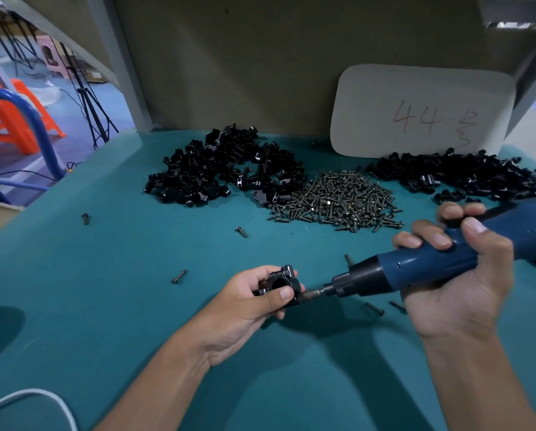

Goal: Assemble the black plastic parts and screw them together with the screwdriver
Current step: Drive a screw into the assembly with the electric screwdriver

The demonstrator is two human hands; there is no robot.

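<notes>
My left hand (245, 306) grips an assembled black plastic clamp (280, 281) just above the green table mat, thumb across its front. My right hand (456, 269) holds a blue electric screwdriver (416, 265), fingers wrapped round its body. The screwdriver lies nearly level and points left, its bit (313, 294) touching the clamp's right side. A pile of loose black parts (223, 169) lies at the back centre, a second black pile (465, 175) at the back right, and a heap of screws (338, 200) between them.
A few stray screws (179, 276) lie on the mat, some near the screwdriver (374, 307). A grey card marked 44 (422, 113) leans on the back wall. The table's left edge drops off towards orange stools and a blue rail. A white cable (27, 399) runs at the lower left.
</notes>
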